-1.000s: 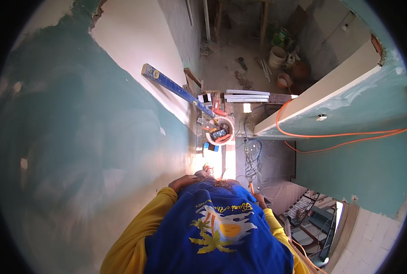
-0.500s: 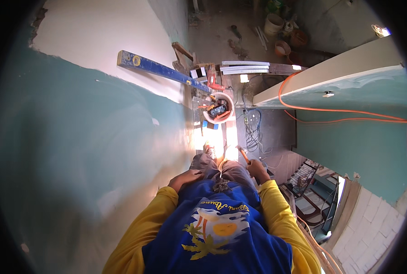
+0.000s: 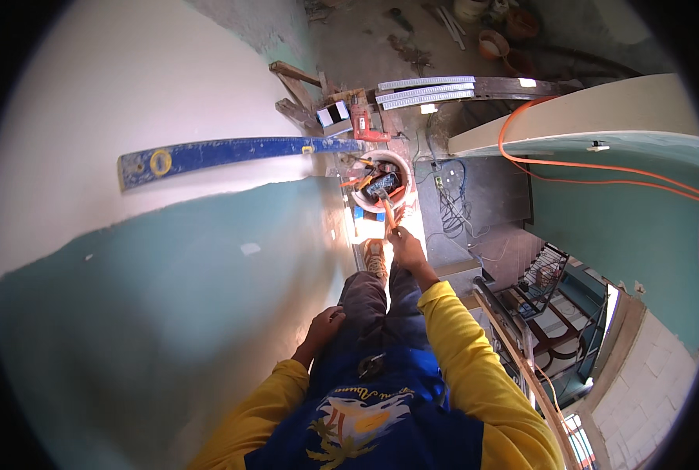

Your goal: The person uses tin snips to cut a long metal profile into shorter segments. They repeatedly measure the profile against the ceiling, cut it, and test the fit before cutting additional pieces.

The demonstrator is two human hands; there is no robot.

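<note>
My right hand [image 3: 408, 252] grips a hammer [image 3: 390, 215] by its orange handle, the head over the front rim of a white bucket [image 3: 403, 178] full of tools and dark items. My left hand [image 3: 320, 329] is beside my left thigh, fingers curled; what they hold, if anything, is hidden. A long blue level [image 3: 224, 153] leans along the left wall behind the bucket. A red power drill [image 3: 363, 125] lies just beyond, beside a black-and-white object [image 3: 335, 117]. A blue object [image 3: 379, 215] sits below the bucket, near my shoe [image 3: 374, 258].
Metal channels [image 3: 425, 94] lie across planks ahead. An orange cord [image 3: 600, 166] hangs along the right wall [image 3: 600, 211]. Tangled cables [image 3: 453, 211] lie right of the bucket. At lower right is a drop with metal railing [image 3: 544, 278] and furniture below. Several buckets [image 3: 493, 45] stand farther back.
My right hand has lifted the hammer forward and left, from beside my hip to the bucket. My left hand has shifted slightly at my thigh. The view has moved, showing more of my legs.
</note>
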